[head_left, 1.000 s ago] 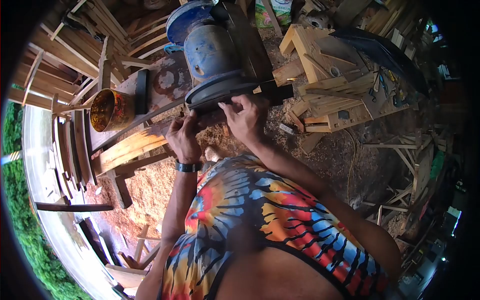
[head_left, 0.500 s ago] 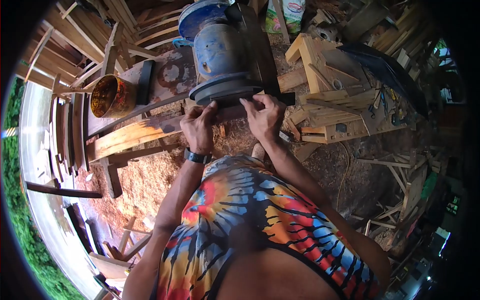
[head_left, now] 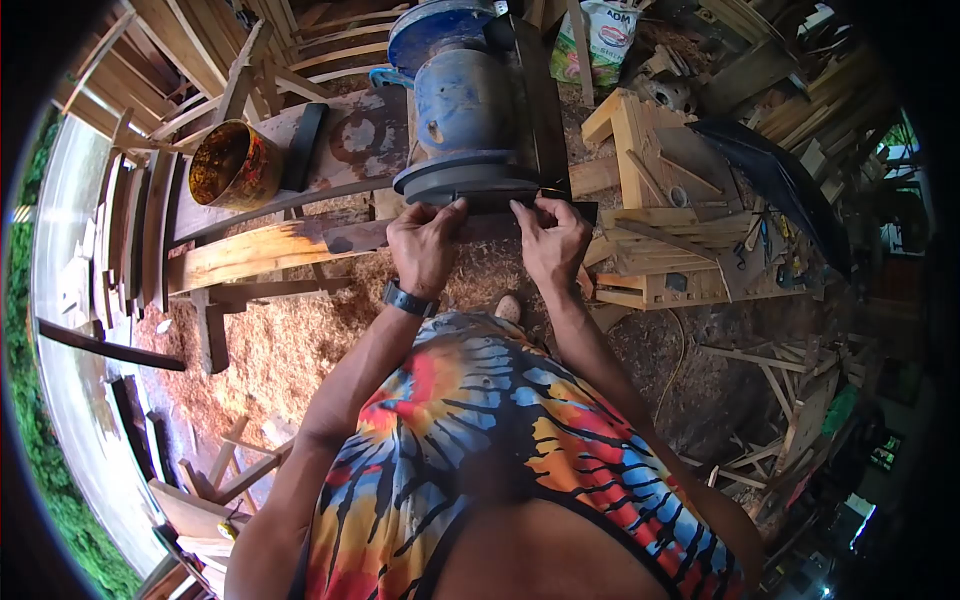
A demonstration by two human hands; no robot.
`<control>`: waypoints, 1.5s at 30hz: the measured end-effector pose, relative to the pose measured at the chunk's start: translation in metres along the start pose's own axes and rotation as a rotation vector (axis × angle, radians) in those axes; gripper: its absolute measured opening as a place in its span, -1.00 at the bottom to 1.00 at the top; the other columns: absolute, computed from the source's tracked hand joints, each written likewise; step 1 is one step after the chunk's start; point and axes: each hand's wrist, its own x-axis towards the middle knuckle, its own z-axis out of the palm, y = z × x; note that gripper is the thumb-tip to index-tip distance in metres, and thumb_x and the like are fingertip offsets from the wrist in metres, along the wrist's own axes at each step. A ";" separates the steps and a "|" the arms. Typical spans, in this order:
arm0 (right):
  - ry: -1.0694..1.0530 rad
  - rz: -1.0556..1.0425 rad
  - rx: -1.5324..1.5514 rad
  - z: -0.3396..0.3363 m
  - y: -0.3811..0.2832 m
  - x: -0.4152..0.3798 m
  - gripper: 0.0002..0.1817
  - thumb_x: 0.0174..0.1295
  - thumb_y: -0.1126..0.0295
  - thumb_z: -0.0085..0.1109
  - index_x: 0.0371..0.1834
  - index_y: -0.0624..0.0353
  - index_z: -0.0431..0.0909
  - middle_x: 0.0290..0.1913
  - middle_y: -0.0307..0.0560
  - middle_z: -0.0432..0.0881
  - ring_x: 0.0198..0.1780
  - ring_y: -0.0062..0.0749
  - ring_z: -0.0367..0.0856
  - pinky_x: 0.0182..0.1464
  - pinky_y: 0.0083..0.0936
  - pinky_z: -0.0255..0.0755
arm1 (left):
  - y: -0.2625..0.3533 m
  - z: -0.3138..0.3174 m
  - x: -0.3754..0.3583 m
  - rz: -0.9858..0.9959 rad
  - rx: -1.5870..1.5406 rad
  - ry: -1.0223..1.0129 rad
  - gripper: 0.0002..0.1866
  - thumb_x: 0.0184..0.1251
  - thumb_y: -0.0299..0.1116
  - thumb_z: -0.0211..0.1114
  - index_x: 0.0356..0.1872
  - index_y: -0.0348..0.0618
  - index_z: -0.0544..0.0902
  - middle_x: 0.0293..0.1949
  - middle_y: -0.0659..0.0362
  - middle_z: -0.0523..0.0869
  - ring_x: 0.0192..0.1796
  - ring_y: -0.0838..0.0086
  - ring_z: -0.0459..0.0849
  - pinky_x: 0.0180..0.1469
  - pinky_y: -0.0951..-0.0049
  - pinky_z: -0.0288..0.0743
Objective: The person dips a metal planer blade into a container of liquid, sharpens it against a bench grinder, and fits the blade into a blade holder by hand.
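A blue bench grinder (head_left: 465, 100) stands before me, its grey grinding wheel (head_left: 425, 182) on the side facing me. Along the wheel's near edge lies a thin dark flat strip, like a blade (head_left: 492, 198). My left hand (head_left: 422, 250), with a dark watch on the wrist, pinches the strip's left end between thumb and fingers. At its right end my right hand (head_left: 556, 248) is closed in a similar pinch. The strip appears to touch the wheel, though the exact contact is hard to see.
A stained tin (head_left: 235, 165) and a dark block (head_left: 305, 147) rest on the wooden bench (head_left: 350, 150) at left. To the right are a wooden frame with stacked boards (head_left: 680, 240) and a dark curved sheet (head_left: 780, 175). Wood shavings (head_left: 270, 350) cover the floor.
Both hands have slid slightly right along the wheel with the strip between them. The view has shifted a little, so the grinder sits farther right.
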 end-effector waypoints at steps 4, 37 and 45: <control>0.004 0.002 -0.004 -0.001 0.003 0.001 -0.65 0.08 0.24 0.67 -0.36 0.26 0.70 -0.44 0.03 0.74 -0.45 -0.13 0.71 -0.32 -0.21 0.54 | -0.006 0.000 0.003 -0.009 0.018 -0.019 -0.74 0.34 -0.37 0.59 -0.44 -0.33 0.74 -0.47 0.23 0.77 -0.44 0.68 0.59 -0.38 0.58 0.47; -0.007 0.036 0.019 -0.006 -0.001 0.001 -0.66 0.14 0.24 0.65 -0.37 0.29 0.70 -0.52 0.00 0.68 -0.49 -0.19 0.66 -0.37 -0.26 0.50 | -0.008 0.000 0.004 -0.025 -0.003 -0.049 -0.78 0.38 -0.43 0.53 -0.39 -0.38 0.73 -0.44 0.07 0.81 -0.44 0.51 0.77 -0.37 0.51 0.63; -0.005 0.017 0.034 0.000 -0.003 -0.002 -0.66 0.13 0.24 0.65 -0.39 0.25 0.67 -0.48 0.02 0.70 -0.46 -0.13 0.68 -0.35 -0.23 0.52 | -0.004 -0.004 0.003 -0.014 -0.029 -0.013 -0.76 0.34 -0.39 0.58 -0.42 -0.35 0.75 -0.47 0.21 0.77 -0.44 0.66 0.63 -0.38 0.57 0.53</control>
